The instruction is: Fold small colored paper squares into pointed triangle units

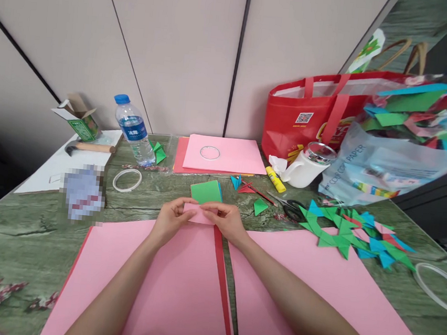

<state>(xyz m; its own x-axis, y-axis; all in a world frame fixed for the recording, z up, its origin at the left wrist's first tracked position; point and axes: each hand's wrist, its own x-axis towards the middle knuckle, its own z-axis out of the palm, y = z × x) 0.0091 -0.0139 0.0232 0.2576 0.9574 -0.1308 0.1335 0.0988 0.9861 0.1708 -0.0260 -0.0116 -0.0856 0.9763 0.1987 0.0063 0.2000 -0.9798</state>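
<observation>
Left hand [169, 219] and right hand [231, 222] pinch opposite ends of the small pink paper [205, 217]; neither is nearer. Its long axis runs left–right between them, by the large pink sheet's [181, 279] far edge. Just beyond: green paper square [206, 190] on desk [15, 237].

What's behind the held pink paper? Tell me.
Green paper, with blue along its right edge. Its near edge is hidden by the pink paper, left hand and right hand.
</observation>
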